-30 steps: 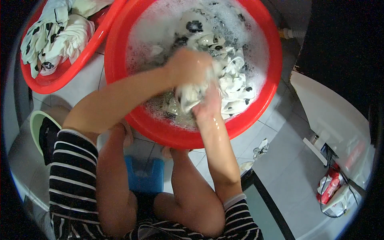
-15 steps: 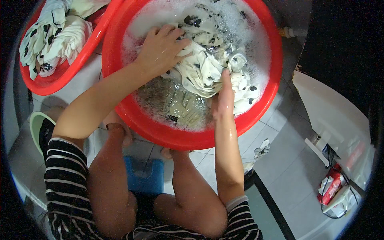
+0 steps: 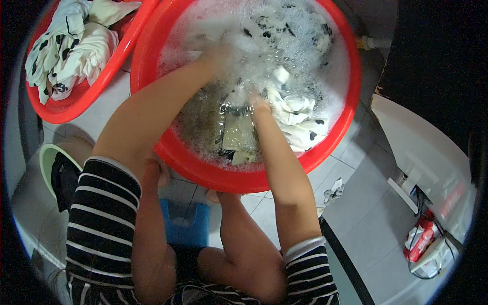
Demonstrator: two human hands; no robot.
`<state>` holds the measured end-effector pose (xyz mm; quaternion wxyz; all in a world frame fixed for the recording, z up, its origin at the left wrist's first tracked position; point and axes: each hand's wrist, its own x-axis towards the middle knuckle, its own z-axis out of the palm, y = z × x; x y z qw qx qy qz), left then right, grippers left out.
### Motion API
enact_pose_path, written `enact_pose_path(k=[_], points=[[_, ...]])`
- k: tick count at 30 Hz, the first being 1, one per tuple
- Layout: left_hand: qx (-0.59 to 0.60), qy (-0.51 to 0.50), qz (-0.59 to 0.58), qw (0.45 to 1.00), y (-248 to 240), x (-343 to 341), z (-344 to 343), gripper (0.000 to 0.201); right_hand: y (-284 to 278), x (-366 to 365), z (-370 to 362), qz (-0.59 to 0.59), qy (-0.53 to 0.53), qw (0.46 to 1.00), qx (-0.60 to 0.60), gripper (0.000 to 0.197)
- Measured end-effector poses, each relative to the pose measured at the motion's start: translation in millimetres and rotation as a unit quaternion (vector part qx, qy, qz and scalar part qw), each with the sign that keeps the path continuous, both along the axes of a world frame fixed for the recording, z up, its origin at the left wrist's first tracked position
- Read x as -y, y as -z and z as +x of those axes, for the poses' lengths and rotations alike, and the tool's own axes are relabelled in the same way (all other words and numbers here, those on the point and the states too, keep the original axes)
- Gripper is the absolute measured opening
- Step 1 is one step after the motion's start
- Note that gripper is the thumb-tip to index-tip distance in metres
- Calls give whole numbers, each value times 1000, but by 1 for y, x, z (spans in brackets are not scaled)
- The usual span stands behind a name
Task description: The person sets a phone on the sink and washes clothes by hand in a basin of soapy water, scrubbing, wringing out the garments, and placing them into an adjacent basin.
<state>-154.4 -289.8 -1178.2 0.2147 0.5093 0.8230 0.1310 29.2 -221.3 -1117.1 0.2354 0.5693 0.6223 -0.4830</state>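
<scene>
A big red tub (image 3: 218, 178) of soapy water stands in front of me. White cloth with black spots (image 3: 297, 109) soaks in it, partly above the suds at the right. My left hand (image 3: 213, 53) is smeared by motion and sunk in the foam at the tub's upper left, its fingers not made out. My right hand (image 3: 258, 101) reaches under the water near the middle, beside the white cloth; its fingers are hidden. Greenish-grey fabric (image 3: 239, 134) lies beneath the surface, left of my right wrist.
Another red basin (image 3: 91, 94) at the upper left holds white, black-spotted laundry (image 3: 84, 51). A pale green bucket (image 3: 48, 168) with dark cloth stands at the left. A blue plastic stool (image 3: 188, 229) is between my legs. Red packaging (image 3: 422, 241) and cables lie at the lower right.
Both hands have gone down into the water, the right one moving leftward. The bunched white cloth between them has sunk mostly under the suds. The water is churned.
</scene>
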Motion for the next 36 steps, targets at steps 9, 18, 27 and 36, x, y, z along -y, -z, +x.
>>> enact_pose_path(k=[9,18,27,36], points=[[-16,25,217,976,-141,24,56,43,-135,-2,73,275,-84,923,-255,46],[12,166,-12,986,-61,-3,68,34,-50,-37,74,123,-61,990,-42,59],[293,-59,32,954,-2,8,69,45,-22,-2,53,197,-301,933,2,72],[339,-58,272,899,-142,19,111,36,-51,-13,55,-441,463,641,-424,49]])
